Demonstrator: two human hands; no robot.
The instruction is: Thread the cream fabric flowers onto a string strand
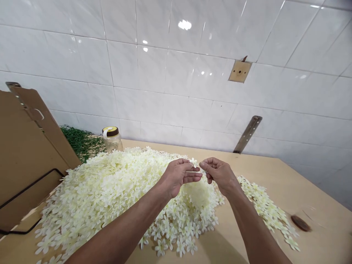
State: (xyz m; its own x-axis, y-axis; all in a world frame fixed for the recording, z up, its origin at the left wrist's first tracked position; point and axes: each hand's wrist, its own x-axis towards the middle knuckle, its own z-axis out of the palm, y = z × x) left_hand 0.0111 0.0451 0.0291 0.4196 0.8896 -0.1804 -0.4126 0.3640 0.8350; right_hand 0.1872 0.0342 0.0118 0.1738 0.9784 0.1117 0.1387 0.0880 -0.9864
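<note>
My left hand (183,175) is raised over a big pile of white artificial flowers (110,190). Between its thumb and forefinger it pinches a single artificial flower (193,162), while the other fingers stretch to the right. Close beside it, my right hand (220,174) has its thumb and forefinger pressed together near that flower. Whatever the right fingertips hold, if anything, is too small to make out. A smaller, thin spread of the same flowers (266,205) lies on the table to the right of my right forearm.
A clear bottle with a brown and yellow lid (111,137) stands behind the pile. Green plastic stems (82,143) lie at back left, beside a cardboard box (30,146). A round brown object (301,223) rests on the wooden table (275,172) at right. A metal bracket (247,134) leans against the tiled wall.
</note>
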